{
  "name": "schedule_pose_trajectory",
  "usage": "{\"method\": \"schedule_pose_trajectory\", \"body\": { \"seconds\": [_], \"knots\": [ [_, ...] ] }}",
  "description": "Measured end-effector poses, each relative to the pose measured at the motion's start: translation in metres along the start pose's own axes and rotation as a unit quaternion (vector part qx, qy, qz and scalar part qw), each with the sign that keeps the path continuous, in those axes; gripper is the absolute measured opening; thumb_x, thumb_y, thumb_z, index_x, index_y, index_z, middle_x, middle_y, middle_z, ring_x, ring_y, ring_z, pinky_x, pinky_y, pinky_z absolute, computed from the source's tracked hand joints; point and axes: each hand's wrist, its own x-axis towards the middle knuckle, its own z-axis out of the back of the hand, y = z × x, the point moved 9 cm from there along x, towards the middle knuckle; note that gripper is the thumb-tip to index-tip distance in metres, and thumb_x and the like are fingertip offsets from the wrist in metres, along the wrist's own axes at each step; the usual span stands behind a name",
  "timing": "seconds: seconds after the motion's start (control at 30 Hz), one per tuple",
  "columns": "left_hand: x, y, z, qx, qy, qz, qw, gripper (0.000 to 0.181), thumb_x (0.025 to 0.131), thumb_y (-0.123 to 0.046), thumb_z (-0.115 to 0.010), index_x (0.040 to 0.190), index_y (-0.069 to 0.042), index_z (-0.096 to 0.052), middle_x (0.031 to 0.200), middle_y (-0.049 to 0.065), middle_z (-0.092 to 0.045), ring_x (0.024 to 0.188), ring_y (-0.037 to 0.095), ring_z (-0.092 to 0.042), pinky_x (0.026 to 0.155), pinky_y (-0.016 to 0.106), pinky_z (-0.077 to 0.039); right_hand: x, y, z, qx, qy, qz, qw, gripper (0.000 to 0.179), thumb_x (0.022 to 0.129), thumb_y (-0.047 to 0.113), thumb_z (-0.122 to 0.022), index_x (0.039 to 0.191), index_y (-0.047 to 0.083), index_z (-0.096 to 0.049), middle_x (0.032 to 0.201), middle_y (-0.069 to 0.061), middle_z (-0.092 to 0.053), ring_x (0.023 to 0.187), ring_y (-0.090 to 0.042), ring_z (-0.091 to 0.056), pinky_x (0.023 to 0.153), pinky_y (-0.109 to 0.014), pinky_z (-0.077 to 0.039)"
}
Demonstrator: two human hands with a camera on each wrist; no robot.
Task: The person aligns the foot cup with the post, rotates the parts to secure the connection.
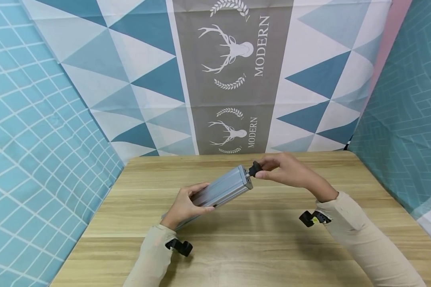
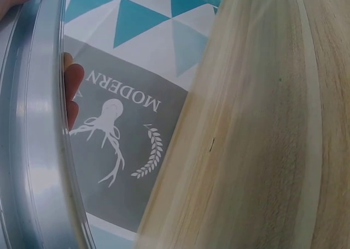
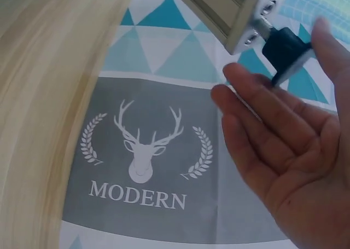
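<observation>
A silver pneumatic cylinder with a boxy, grooved metal body is held slanted over the table, its rod end up and to the right. My left hand grips the body near its lower end, thumb on the near side; in the left wrist view, fingertips show past the far edge of the body. From the bolted end cap a short metal rod sticks out, carrying a black flanged knob. Thumb and forefinger of my right hand pinch this knob, while the other fingers extend below it.
Both hands are above a wooden table. Behind it hangs a patterned cloth with deer heads and triangles. Blue cloths line the sides. Black camera straps sit on both wrists over beige sleeves.
</observation>
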Motion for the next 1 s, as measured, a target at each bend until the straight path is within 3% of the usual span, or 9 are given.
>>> {"method": "schedule_pose_trajectory", "body": {
  "seconds": [0.1, 0.2, 0.33, 0.43, 0.57, 0.77, 0.87, 0.93, 1.0],
  "knots": [
    [0.0, -0.001, 0.0, 0.001, 0.0, 0.0, 1.0, 0.064, 0.07, -0.018, -0.086, 0.13, -0.013, -0.061, 0.129, 0.01, -0.06, 0.111, 0.025, -0.059, 0.089, 0.031, -0.047, 0.001, -0.004, 0.0, 0.0, -0.007, -0.018, 0.9998, 0.035, 0.092, 0.034, -0.065, 0.113, 0.005, -0.069, 0.1, -0.006, -0.071, 0.089, -0.018, -0.068, 0.077, -0.038, -0.053],
    [0.0, -0.002, 0.001, -0.001, -0.001, -0.001, 1.0, 0.064, 0.071, -0.018, -0.086, 0.13, -0.012, -0.061, 0.129, 0.01, -0.06, 0.111, 0.025, -0.059, 0.089, 0.032, -0.047, 0.0, -0.002, 0.0, -0.006, -0.002, -0.008, 0.9999, 0.041, 0.091, 0.031, -0.066, 0.123, 0.005, -0.064, 0.112, -0.009, -0.069, 0.1, -0.023, -0.066, 0.084, -0.042, -0.052],
    [0.002, 0.0, 0.001, -0.001, -0.001, -0.004, 1.0, 0.064, 0.071, -0.018, -0.086, 0.13, -0.014, -0.061, 0.129, 0.009, -0.061, 0.111, 0.024, -0.06, 0.088, 0.032, -0.047, -0.002, 0.006, 0.001, -0.013, 0.015, 0.028, 0.9994, 0.06, 0.086, 0.027, -0.073, 0.14, 0.014, -0.05, 0.131, -0.007, -0.059, 0.117, -0.026, -0.058, 0.093, -0.048, -0.047],
    [0.002, 0.0, 0.001, 0.0, -0.001, -0.002, 1.0, 0.064, 0.07, -0.018, -0.086, 0.129, -0.014, -0.062, 0.128, 0.009, -0.061, 0.11, 0.024, -0.06, 0.089, 0.033, -0.047, -0.003, 0.013, 0.0, -0.005, 0.029, 0.065, 0.9975, 0.065, 0.086, 0.017, -0.073, 0.144, 0.018, -0.045, 0.137, -0.005, -0.055, 0.12, -0.026, -0.056, 0.094, -0.049, -0.046],
    [0.002, 0.0, 0.0, 0.0, 0.0, 0.006, 1.0, 0.065, 0.07, -0.016, -0.086, 0.13, -0.012, -0.061, 0.129, 0.009, -0.06, 0.112, 0.023, -0.059, 0.09, 0.031, -0.046, -0.003, 0.015, 0.0, 0.0, 0.03, 0.087, 0.9958, 0.059, 0.086, 0.007, -0.07, 0.141, 0.013, -0.049, 0.127, -0.005, -0.061, 0.113, -0.024, -0.06, 0.091, -0.048, -0.048],
    [0.001, 0.0, -0.002, -0.003, 0.002, 0.004, 1.0, 0.067, 0.07, -0.009, -0.085, 0.132, -0.007, -0.059, 0.131, 0.013, -0.058, 0.114, 0.027, -0.058, 0.089, 0.031, -0.047, -0.001, 0.004, 0.002, -0.033, 0.004, 0.018, 0.9993, 0.028, 0.089, 0.032, -0.068, 0.109, 0.012, -0.068, 0.097, 0.003, -0.071, 0.09, -0.014, -0.067, 0.08, -0.042, -0.052],
    [0.001, 0.0, -0.003, 0.001, 0.005, 0.002, 1.0, 0.066, 0.07, -0.009, -0.085, 0.131, -0.008, -0.059, 0.131, 0.012, -0.059, 0.114, 0.026, -0.058, 0.089, 0.03, -0.047, 0.0, 0.0, 0.002, -0.053, 0.0, -0.006, 0.9986, 0.025, 0.091, 0.039, -0.064, 0.094, 0.015, -0.07, 0.085, 0.005, -0.069, 0.074, -0.012, -0.063, 0.067, -0.035, -0.051],
    [0.001, 0.001, -0.003, 0.002, 0.005, 0.002, 1.0, 0.065, 0.07, -0.012, -0.085, 0.13, -0.011, -0.06, 0.13, 0.01, -0.059, 0.113, 0.024, -0.058, 0.089, 0.03, -0.046, 0.001, -0.001, 0.001, -0.065, 0.0, -0.01, 0.9978, 0.027, 0.093, 0.04, -0.061, 0.091, 0.014, -0.071, 0.081, 0.004, -0.068, 0.069, -0.013, -0.059, 0.062, -0.032, -0.048],
    [0.001, 0.002, -0.002, 0.001, 0.006, 0.003, 1.0, 0.064, 0.07, -0.013, -0.086, 0.13, -0.012, -0.061, 0.13, 0.009, -0.06, 0.113, 0.023, -0.059, 0.089, 0.03, -0.046, 0.0, -0.001, 0.001, -0.061, 0.005, -0.007, 0.9981, 0.029, 0.094, 0.038, -0.06, 0.098, 0.011, -0.071, 0.086, 0.001, -0.069, 0.072, -0.015, -0.062, 0.064, -0.033, -0.051]
  ]
}}
